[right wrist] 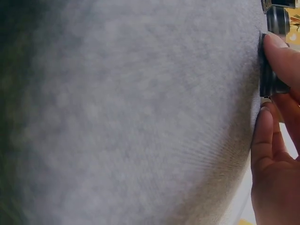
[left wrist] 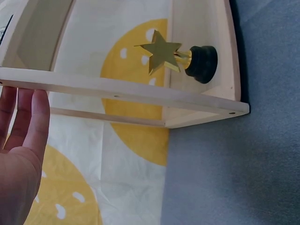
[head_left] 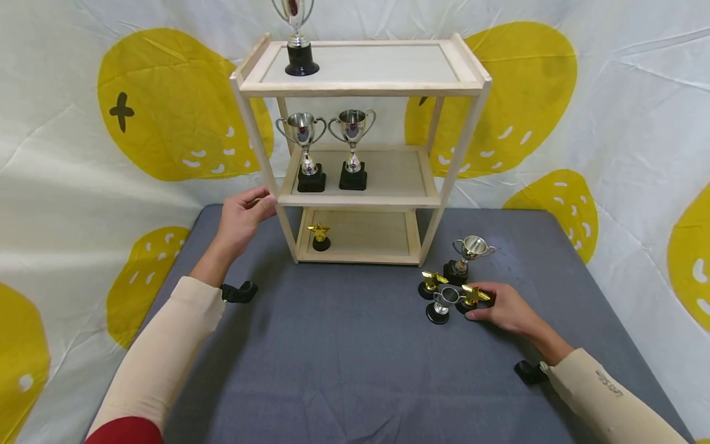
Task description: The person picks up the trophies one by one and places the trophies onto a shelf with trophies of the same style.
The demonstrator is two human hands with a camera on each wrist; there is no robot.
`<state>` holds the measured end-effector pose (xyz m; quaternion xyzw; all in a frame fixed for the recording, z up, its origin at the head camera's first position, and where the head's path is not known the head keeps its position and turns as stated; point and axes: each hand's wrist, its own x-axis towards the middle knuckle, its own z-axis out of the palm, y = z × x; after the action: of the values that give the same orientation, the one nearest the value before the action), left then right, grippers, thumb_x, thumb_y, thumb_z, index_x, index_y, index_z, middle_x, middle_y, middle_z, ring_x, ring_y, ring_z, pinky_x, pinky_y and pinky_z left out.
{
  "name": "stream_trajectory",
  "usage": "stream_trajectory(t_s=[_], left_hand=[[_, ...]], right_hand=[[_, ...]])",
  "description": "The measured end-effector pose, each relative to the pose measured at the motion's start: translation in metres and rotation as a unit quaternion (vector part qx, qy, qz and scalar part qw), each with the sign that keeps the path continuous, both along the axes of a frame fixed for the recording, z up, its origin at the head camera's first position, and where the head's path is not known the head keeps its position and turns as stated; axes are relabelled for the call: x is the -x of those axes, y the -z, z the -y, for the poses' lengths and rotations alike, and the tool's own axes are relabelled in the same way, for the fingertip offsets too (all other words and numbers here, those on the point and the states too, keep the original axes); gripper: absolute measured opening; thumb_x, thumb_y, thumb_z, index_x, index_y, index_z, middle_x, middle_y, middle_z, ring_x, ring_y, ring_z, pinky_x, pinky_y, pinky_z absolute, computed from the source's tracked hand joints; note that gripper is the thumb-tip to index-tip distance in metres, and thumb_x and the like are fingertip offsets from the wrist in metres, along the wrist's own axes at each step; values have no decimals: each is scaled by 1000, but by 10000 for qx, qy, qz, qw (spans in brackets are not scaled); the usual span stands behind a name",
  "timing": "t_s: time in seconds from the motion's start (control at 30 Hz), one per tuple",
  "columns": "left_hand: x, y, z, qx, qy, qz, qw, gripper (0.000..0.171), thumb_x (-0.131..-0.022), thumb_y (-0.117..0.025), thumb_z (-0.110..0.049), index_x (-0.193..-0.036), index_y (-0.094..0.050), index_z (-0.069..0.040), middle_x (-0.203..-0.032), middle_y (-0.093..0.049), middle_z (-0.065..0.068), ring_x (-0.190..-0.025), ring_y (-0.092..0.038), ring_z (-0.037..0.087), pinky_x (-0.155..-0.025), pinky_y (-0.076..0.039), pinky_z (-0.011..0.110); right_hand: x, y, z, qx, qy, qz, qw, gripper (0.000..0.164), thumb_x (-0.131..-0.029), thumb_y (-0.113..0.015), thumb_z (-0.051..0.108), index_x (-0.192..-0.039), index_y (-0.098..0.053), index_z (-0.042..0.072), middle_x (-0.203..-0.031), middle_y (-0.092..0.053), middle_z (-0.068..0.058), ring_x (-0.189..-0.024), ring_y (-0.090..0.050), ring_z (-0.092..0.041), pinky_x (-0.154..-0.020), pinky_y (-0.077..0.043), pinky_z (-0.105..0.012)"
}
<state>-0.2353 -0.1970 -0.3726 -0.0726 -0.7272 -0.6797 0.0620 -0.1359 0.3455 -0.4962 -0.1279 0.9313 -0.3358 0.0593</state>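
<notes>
My left hand (head_left: pixel 240 219) touches the left post of a wooden three-tier shelf (head_left: pixel 360 201); in the left wrist view its fingertips (left wrist: pixel 40 101) rest against the post. On the table at right, my right hand (head_left: pixel 507 308) pinches a gold star trophy (head_left: pixel 474 296) by its black base (right wrist: pixel 272 75), between thumb and fingers. Close by stand a small silver cup trophy (head_left: pixel 438 314), another gold star trophy (head_left: pixel 430 287) and a larger silver cup trophy (head_left: pixel 457 269). A third star trophy (left wrist: pixel 201 63) stands at the left of the bottom tier.
Two silver cup trophies, one at the left (head_left: pixel 312 179) and one beside it (head_left: pixel 353 177), stand on the middle tier. A tall cup trophy (head_left: pixel 301 60) is on the top tier, its upper part cut off. Grey cloth (head_left: pixel 344 345) covers the table; a patterned curtain (head_left: pixel 183 105) hangs behind.
</notes>
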Motion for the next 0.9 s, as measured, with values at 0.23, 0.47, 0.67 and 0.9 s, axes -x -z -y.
stream_trajectory(t_s=[0.23, 0.47, 0.67, 0.9], left_hand=[[0, 0, 0, 80, -38, -15, 10000, 44, -103, -64, -7, -142, -57, 12, -106, -69, -16, -99, -70, -1, -87, -61, 16], [-1, 0, 1, 68, 27, -46, 10000, 44, -103, -63, -7, -142, -56, 13, -107, -69, -16, -100, -70, -2, -88, -61, 17], [0, 0, 1, 76, 3, -10, 10000, 44, -103, -63, -7, -142, -56, 12, -106, -69, -16, -100, -70, -2, -87, -61, 16], [0, 0, 1, 45, 40, -18, 10000, 44, -103, -63, -6, -142, -56, 12, -107, -69, -16, -100, -69, -2, -87, -61, 16]], right_hand=[[2, 2, -1, -350, -132, -312, 9988, 55, -73, -96, 25, -123, -76, 12, -113, -76, -9, -96, -60, -9, -87, -52, -28], [1, 6, -2, -457, -32, -596, 9972, 54, -71, -97, 25, -120, -77, 11, -109, -76, -9, -91, -60, -7, -81, -52, -27], [0, 7, -2, -304, -30, -727, 9969, 49, -72, -97, 25, -115, -77, 10, -107, -76, -9, -89, -60, -5, -78, -51, -23], [-3, 7, -4, 30, 63, -864, 9962, 42, -74, -96, 22, -110, -79, 12, -106, -79, -9, -93, -61, 5, -83, -46, -7]])
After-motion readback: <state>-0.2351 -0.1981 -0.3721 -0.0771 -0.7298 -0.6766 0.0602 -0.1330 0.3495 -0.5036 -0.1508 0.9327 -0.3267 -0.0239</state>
